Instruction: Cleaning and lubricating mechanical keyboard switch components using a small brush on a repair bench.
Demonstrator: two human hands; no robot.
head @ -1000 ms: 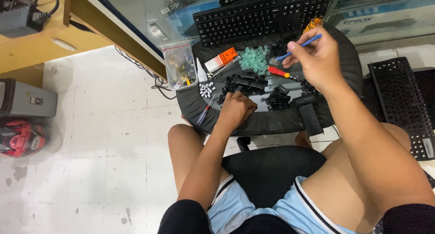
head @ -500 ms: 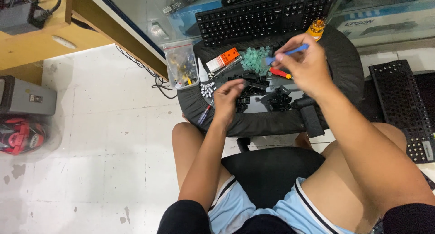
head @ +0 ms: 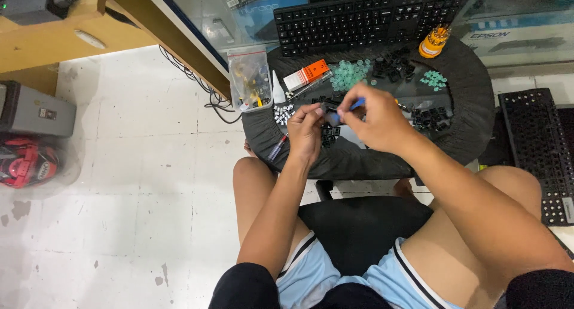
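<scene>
My left hand (head: 306,129) pinches a small black key switch over the round black stool (head: 466,129). Close beside it, my right hand (head: 373,119) grips a thin blue tool (head: 348,108) whose tip points at that small part. Under both hands lie several loose black key switches (head: 327,135). Piles of teal caps (head: 350,74) and more black parts (head: 391,65) sit farther back on the stool. A black keyboard (head: 371,16) lies behind them.
A clear plastic bag of small parts (head: 250,78), a white glue bottle (head: 278,92) and an orange-white box (head: 306,74) stand at the stool's left. An orange screwdriver-bit holder (head: 434,41) is at the back right. A bare keyboard frame (head: 535,147) lies on the floor at right.
My right hand came down and left with the blue tool, meeting my left hand, which lifted a small black part off the stool.
</scene>
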